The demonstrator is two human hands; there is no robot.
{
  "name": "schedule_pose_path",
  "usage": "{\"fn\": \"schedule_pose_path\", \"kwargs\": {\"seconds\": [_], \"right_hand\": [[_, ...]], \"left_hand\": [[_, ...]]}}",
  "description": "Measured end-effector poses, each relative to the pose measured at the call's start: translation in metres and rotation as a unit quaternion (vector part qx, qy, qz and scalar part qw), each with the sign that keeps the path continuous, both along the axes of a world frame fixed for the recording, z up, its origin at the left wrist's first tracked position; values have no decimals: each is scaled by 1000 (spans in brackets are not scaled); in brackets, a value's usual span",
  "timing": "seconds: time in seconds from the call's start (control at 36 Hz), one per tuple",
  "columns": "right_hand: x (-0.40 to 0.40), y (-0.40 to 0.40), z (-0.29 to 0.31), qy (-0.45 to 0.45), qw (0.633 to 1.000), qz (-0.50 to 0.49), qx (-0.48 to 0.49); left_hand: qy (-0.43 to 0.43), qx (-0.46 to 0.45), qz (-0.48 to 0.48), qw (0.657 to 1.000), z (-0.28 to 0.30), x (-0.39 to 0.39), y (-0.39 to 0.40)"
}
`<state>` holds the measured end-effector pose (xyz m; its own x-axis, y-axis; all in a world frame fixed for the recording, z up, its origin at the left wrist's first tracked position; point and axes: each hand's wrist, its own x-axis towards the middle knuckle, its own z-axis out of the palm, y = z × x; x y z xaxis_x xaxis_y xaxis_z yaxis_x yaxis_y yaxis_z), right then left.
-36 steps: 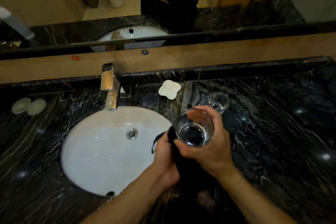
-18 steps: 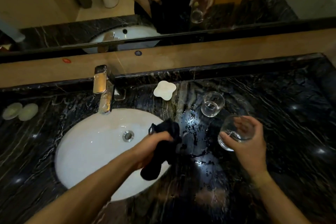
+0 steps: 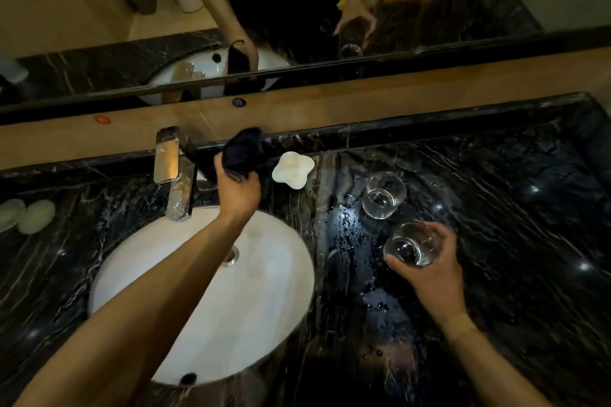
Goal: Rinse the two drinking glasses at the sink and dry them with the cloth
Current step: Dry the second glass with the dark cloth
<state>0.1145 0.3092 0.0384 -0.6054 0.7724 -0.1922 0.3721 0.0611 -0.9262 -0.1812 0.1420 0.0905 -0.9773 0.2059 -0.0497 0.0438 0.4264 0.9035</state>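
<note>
1. Currently left hand point(image 3: 238, 190) is stretched over the sink point(image 3: 132, 274) to the back edge of the bench point(image 3: 496, 208), fingers clamped on the dark cloth point(image 3: 243, 150). Cloth is bunched, right of the tap point(image 3: 175, 172), just beside the white soap dish point(image 3: 292, 170), up against the back ledge.
2. Right hand point(image 3: 429, 269) holds one glass point(image 3: 411, 244) from the near side, fingers curled round its wall, mouth tilted toward the camera. Whether its base touches the bench: cannot tell.
3. Second glass point(image 3: 383, 194) stands upright on the bench, just behind the held one, small gap between them, right of the soap dish.
4. Contents: both glasses look clear, no visible liquid level.
5. Room: wet patch with droplets point(image 3: 350, 241) between sink rim and glasses. Open dark bench to the right of both glasses. Two pale round pads point(image 3: 24, 215) at far left edge.
</note>
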Motion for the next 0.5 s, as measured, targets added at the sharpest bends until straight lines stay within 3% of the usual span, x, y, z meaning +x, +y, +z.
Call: {"fn": "schedule_pose_path", "kwargs": {"seconds": [0.11, 0.22, 0.31, 0.5], "right_hand": [[-4, 3, -3, -8, 1000, 10, 14], [-7, 6, -6, -13, 1000, 7, 21], [-7, 8, -9, -15, 1000, 1, 19], [-6, 10, -16, -15, 1000, -9, 10]], "left_hand": [[18, -38, -57, 998, -16, -31, -9], [14, -164, -95, 982, -33, -49, -16], [38, -273, -131, 952, -44, -49, -20], [93, -386, -269, 878, -63, -54, -16]]}}
